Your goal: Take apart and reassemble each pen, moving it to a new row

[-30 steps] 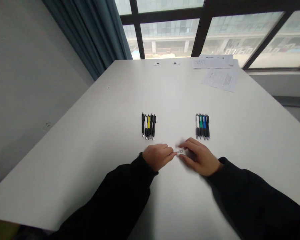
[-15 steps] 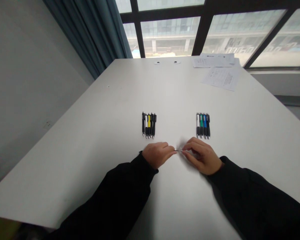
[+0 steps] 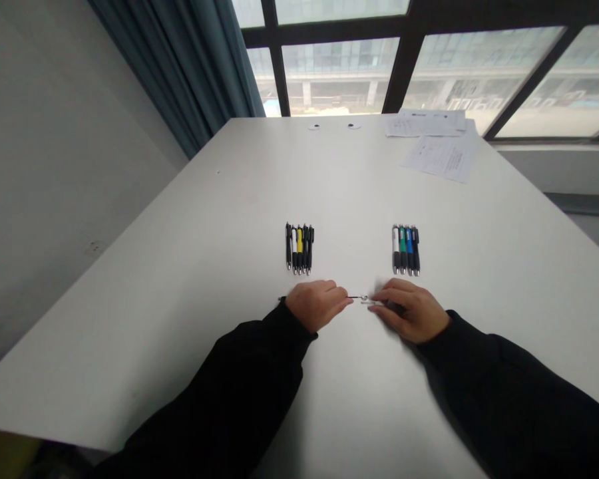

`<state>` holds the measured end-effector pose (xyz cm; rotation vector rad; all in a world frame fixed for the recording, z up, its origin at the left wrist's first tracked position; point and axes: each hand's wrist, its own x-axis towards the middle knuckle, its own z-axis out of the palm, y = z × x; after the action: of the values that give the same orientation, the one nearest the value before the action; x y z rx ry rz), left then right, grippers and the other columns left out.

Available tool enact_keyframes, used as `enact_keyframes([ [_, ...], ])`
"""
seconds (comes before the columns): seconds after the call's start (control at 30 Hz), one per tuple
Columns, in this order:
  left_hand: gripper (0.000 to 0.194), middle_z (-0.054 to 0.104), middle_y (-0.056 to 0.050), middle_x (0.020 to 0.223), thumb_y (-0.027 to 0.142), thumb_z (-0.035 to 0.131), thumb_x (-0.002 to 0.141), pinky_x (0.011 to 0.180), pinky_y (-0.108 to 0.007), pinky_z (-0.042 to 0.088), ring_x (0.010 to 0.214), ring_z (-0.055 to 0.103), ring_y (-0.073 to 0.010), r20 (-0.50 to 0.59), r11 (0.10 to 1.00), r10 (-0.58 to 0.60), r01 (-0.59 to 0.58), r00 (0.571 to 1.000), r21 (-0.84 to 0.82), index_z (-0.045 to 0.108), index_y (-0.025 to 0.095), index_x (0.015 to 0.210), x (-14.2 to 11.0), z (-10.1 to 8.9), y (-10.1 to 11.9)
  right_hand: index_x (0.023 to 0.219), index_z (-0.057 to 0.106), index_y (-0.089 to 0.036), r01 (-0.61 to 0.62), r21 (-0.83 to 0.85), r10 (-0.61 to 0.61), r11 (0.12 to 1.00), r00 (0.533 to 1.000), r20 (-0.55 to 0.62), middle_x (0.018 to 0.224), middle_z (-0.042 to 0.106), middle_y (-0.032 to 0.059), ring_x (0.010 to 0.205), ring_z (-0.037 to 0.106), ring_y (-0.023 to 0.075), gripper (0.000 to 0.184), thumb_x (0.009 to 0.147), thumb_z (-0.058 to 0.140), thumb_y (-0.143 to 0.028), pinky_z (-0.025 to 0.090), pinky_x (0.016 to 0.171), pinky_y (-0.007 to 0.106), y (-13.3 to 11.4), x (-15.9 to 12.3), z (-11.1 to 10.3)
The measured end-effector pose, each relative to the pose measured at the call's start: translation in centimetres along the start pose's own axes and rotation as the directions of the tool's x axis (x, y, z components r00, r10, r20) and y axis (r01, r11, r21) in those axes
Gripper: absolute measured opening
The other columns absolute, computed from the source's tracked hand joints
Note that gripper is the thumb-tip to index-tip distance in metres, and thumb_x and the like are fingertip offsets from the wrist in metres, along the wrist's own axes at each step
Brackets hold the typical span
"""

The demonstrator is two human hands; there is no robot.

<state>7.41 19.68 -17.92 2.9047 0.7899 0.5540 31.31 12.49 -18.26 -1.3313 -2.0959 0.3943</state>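
Observation:
My left hand is closed round a pen, mostly hidden in the fist; the pen's dark end pokes out by the wrist. From between thumb and forefinger a thin dark rod, like a refill, points right. My right hand pinches at a small shiny piece close to the rod's end, too blurred to name. Above the left hand lies a row of several pens, black, white and yellow. Another row of several pens, white, green, blue and black, lies above the right hand.
Printed papers lie at the back right of the white table. Two cable holes sit near its far edge. Beyond are a window and a blue curtain; a wall stands on the left.
My right hand has drawn slightly to the right, and more of the thin rod and a shiny bit now show between the hands. My left hand keeps its grip, almost unmoved.

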Motion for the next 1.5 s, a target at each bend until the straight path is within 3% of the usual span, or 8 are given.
enact_keyframes([
  [0.17,0.039,0.061,-0.001,0.068,0.040,0.039,0.100,0.054,-0.028,0.032,0.062,0.055,-0.0127,0.004,0.999,0.045,-0.045,0.999,0.013,0.064,0.019,0.078,0.0,0.1,0.3,0.097,0.068,-0.018,0.012,0.058,-0.005,0.998,0.994,-0.113,0.083,0.063,0.0072,0.061,0.054,0.0152,0.016,0.085,0.067,-0.029,0.049,0.056,0.030,-1.0,0.1,-0.4],
  [0.4,0.040,0.060,-0.001,0.067,0.041,0.040,0.100,0.056,-0.027,0.034,0.062,0.055,-0.0126,-0.016,0.992,0.125,-0.125,0.992,0.000,0.063,0.019,0.077,0.3,0.1,1.0,0.094,0.071,-0.020,0.097,0.175,-0.086,0.980,0.994,-0.067,0.084,0.064,0.0084,0.075,0.062,0.0192,0.012,0.089,0.060,-0.022,0.053,0.068,0.032,-1.8,0.1,-0.3],
  [0.6,0.038,0.064,-0.002,0.074,0.045,0.044,0.098,0.061,-0.026,0.037,0.069,0.059,-0.0138,0.051,0.996,0.076,-0.073,0.996,-0.060,0.066,0.018,0.083,0.2,0.0,-0.1,0.078,0.069,-0.018,-0.011,0.168,0.014,0.986,1.000,-0.015,0.076,0.063,0.0061,0.055,0.051,0.0133,0.014,0.087,0.062,-0.026,0.043,0.051,0.028,0.5,-1.0,-2.7],
  [0.7,0.038,0.066,-0.003,0.079,0.046,0.045,0.097,0.064,-0.026,0.040,0.074,0.061,-0.0144,0.074,0.995,0.064,-0.058,0.995,-0.081,0.067,0.018,0.086,0.2,0.1,-0.6,0.074,0.068,-0.017,0.001,0.174,-0.005,0.985,1.000,0.025,0.073,0.064,0.0064,0.062,0.057,0.0156,0.016,0.086,0.064,-0.026,0.045,0.058,0.029,2.1,-1.8,-4.0],
  [1.0,0.031,0.063,-0.009,0.089,0.027,0.043,0.098,0.072,-0.030,0.049,0.078,0.059,-0.0171,-0.064,0.984,0.064,-0.073,0.996,-0.162,0.066,0.010,0.110,0.6,-0.3,0.1,0.082,0.071,-0.019,-0.063,-0.012,0.063,0.998,0.996,0.062,0.079,0.066,0.0063,0.069,0.062,0.0170,0.012,0.086,0.063,-0.026,0.050,0.066,0.030,1.7,-1.9,-3.5],
  [1.17,0.039,0.055,-0.011,0.090,0.017,0.044,0.087,0.076,-0.036,0.051,0.082,0.055,-0.0210,-0.023,0.966,0.089,-0.092,0.996,-0.244,0.060,0.003,0.120,0.7,-1.4,0.4,0.088,0.071,-0.019,-0.092,-0.067,0.096,0.993,0.994,0.051,0.085,0.067,0.0070,0.074,0.064,0.0185,0.013,0.086,0.064,-0.030,0.051,0.070,0.032,1.8,-1.9,-3.1],
  [1.33,0.049,0.055,-0.013,0.092,0.008,0.041,0.082,0.075,-0.037,0.050,0.080,0.053,-0.0213,0.038,0.972,0.129,-0.119,0.991,-0.201,0.050,-0.003,0.129,0.6,-1.1,1.9,0.090,0.070,-0.019,-0.101,-0.078,0.106,0.992,0.993,0.057,0.087,0.066,0.0067,0.074,0.064,0.0188,0.014,0.085,0.065,-0.032,0.052,0.071,0.032,2.0,-2.0,-3.1],
  [1.5,0.031,0.063,-0.010,0.094,0.013,0.037,0.098,0.072,-0.034,0.047,0.078,0.056,-0.0186,0.013,0.980,0.184,-0.182,0.983,-0.076,0.054,0.008,0.123,0.0,0.6,4.6,0.091,0.071,-0.019,-0.071,-0.060,0.073,0.996,0.997,0.040,0.087,0.066,0.0066,0.075,0.064,0.0179,0.015,0.087,0.064,-0.031,0.052,0.069,0.031,1.9,-1.9,-2.9],
])
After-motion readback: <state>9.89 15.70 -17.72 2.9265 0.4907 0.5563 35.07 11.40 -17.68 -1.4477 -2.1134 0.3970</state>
